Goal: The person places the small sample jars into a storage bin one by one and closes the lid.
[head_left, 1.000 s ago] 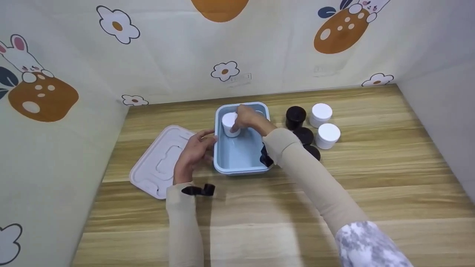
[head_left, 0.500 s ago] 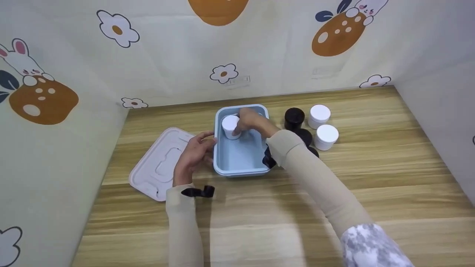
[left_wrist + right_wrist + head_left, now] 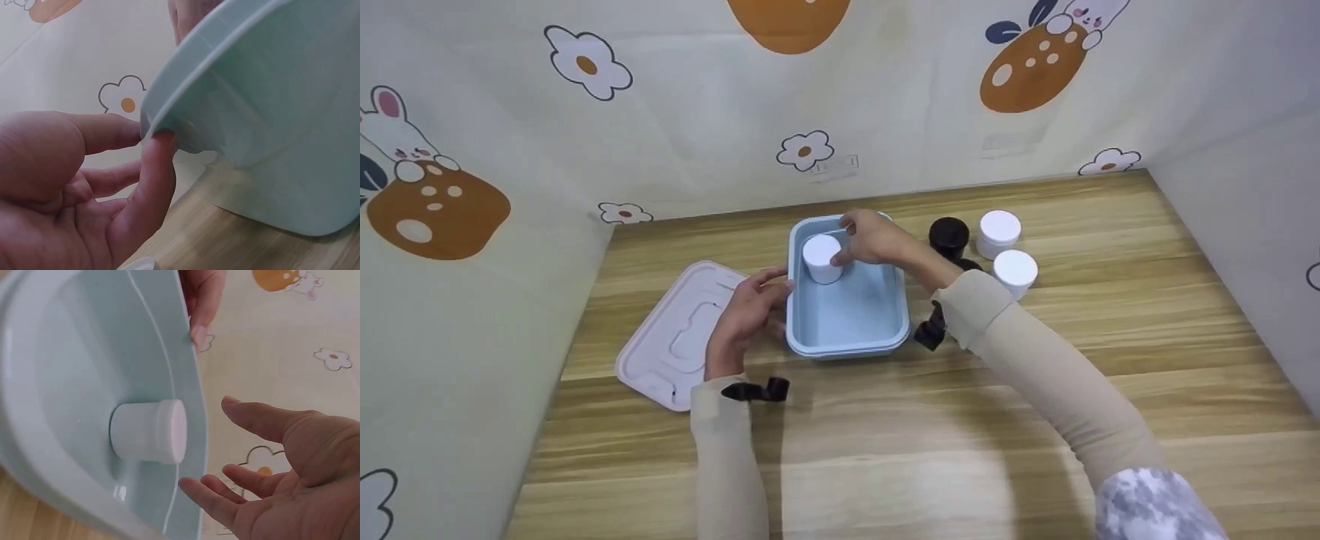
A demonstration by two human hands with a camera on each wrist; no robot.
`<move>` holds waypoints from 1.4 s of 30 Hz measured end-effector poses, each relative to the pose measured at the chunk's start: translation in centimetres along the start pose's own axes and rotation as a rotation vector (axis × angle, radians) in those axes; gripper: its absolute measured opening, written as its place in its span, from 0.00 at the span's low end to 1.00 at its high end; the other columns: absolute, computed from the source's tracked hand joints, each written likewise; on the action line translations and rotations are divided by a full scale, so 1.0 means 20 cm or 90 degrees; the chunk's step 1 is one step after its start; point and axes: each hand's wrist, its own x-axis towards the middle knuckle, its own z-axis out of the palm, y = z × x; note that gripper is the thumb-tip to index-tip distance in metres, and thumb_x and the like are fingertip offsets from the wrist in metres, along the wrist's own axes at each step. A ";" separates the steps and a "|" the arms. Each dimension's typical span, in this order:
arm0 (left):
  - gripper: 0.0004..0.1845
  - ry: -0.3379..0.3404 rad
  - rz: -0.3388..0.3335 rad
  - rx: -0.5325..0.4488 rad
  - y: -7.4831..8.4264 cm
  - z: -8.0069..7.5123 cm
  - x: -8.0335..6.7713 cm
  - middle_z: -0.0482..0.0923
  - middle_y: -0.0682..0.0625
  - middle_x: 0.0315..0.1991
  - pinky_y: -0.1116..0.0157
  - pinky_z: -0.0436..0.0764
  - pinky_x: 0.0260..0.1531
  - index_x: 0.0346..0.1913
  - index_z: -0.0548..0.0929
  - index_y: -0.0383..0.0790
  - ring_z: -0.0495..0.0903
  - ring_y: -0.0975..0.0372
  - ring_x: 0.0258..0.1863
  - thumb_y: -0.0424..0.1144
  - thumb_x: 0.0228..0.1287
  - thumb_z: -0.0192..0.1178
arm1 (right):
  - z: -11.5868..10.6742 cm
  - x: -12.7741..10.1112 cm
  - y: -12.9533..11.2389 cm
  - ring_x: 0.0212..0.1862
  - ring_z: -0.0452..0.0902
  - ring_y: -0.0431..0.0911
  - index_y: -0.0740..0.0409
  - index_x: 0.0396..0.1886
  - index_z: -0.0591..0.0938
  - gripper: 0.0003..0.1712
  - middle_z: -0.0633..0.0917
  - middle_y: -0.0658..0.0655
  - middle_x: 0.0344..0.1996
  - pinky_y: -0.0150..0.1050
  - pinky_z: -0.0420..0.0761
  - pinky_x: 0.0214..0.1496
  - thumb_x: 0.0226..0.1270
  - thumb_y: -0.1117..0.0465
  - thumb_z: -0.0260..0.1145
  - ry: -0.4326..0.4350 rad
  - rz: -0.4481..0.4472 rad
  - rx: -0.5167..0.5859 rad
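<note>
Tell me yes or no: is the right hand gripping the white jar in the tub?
No: in the right wrist view, the right hand is open, its fingers clear of the jar.

Wood-grain table (image 3: pixel 855 457). On it: blue tub (image 3: pixel 847 319), left rim at my left fingers (image 3: pixel 767 275), far end below my right fingers (image 3: pixel 851 218). Pale lid (image 3: pixel 656 356) just left of the left fingers. Right of the right fingers: black jar (image 3: pixel 949 235), second black jar (image 3: pixel 969 265) mostly hidden, two white jars (image 3: pixel 999 232) beyond.
</note>
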 end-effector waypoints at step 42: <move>0.25 0.003 0.001 -0.026 -0.02 0.00 0.00 0.84 0.35 0.53 0.64 0.84 0.24 0.70 0.70 0.41 0.87 0.60 0.37 0.42 0.74 0.57 | -0.23 -0.53 0.78 0.54 0.77 0.32 0.65 0.56 0.83 0.23 0.82 0.60 0.56 0.28 0.80 0.57 0.60 0.67 0.74 0.267 -0.272 0.189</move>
